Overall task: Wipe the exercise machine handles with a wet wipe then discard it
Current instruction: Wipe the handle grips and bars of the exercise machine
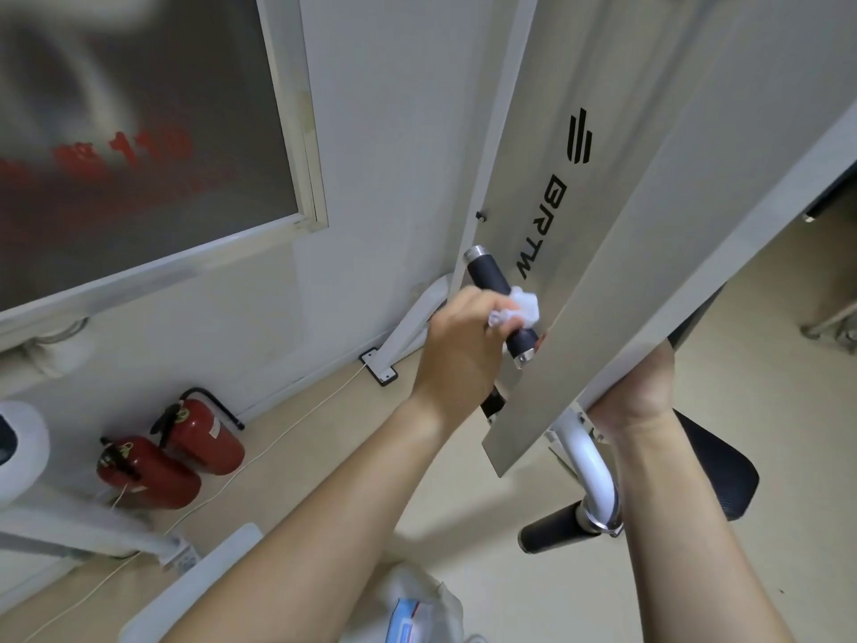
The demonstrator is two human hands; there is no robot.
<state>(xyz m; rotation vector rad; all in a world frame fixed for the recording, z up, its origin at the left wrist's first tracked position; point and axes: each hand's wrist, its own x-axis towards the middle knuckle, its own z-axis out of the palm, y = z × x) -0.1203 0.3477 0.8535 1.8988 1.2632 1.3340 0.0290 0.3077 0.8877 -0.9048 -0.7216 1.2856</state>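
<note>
The left hand [459,350] reaches to the centre of the frame and grasps a crumpled white wet wipe [526,308], fingers curled round it, pressing it against the upper handle [491,283]. This is a short black grip with metal caps at both ends, lying slantwise just beside the left edge of the machine's silver panel [603,280]. The wipe sits on the middle of the grip, with bare black showing above it and a shorter stretch below it.

The right hand [635,387] is raised at centre right under the lower edge of the silver panel. Its fingers are hidden behind the panel, so I cannot tell whether it is grasping anything or is released.

The panel runs from the upper right of the frame down toward the centre and carries black lettering reading BRTW under a striped logo. Below it, at lower right, a white curved tube [598,466] ends in a second handle [549,529], also black, which neither hand touches. A black padded part [716,466] shows behind the right forearm.

At lower left two red fire extinguishers [185,452] lie on the pale floor [463,480] against the wall, with a thin white cord [287,429] trailing past them. A window [139,146] with blurred red marks fills the upper left. At the bottom edge, between the forearms, is a pale crumpled packet [417,605] with blue print; what it holds is unclear.
</note>
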